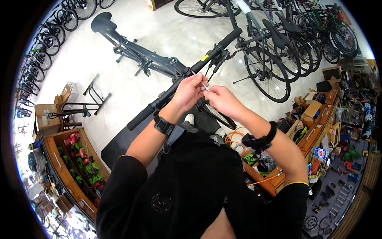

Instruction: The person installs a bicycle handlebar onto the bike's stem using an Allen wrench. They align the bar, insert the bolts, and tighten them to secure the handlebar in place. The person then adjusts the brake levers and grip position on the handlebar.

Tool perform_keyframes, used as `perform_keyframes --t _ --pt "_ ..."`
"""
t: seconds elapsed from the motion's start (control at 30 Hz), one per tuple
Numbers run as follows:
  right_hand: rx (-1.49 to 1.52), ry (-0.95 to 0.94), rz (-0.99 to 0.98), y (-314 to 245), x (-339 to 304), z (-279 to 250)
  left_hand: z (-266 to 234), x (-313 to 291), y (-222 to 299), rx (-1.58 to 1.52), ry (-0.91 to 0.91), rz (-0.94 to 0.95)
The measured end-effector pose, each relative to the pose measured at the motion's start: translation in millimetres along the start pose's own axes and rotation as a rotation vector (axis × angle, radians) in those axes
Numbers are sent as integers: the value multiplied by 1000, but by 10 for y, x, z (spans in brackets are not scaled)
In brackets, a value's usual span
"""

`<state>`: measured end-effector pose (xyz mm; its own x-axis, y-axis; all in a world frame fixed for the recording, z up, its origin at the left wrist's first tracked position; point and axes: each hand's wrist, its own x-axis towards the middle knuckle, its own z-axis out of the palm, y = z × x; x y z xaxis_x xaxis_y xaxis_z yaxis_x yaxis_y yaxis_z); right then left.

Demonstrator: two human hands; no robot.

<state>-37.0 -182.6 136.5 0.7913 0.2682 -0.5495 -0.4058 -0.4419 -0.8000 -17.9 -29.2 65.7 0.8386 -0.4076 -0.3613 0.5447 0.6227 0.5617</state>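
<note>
Hands meet above the handlebar [187,75]: my left hand [189,93] and right hand [223,100] both pinch one thin cable [204,85], each grip narrow and closed on it.

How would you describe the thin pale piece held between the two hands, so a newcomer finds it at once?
Start at the dark grey bicycle in mid-floor and follow its long black handlebar to its middle. There the left hand and right hand meet over a short, thin whitish tube or cable end. It is pale, unlike the black brake levers beside it.
</note>
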Motion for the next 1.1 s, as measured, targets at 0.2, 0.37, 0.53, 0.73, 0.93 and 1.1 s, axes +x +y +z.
perform_keyframes --t 0.2,0.37,0.53,0.73,0.93,1.1 --pt "-854 191 -443 -78 -340 -141 21 -125 47 4 -115 -79" --pt "-1118 236 -662 -30 -372 -25 -45 -279 52 35 -105 -85" --pt "-1139 229 -700 -19 -251 26 -115 -253 72 14 -101 -71" --pt "-483 84 -328 23 -196 93 -146 -288 61 -100 -166 -62" --pt "415 -257 109 39 -102 -104 -184 -218 -20 -87 -85 -56" --pt "205 -236 242 -183 -80 -185 -122 -252 -36 -55 52 -48"
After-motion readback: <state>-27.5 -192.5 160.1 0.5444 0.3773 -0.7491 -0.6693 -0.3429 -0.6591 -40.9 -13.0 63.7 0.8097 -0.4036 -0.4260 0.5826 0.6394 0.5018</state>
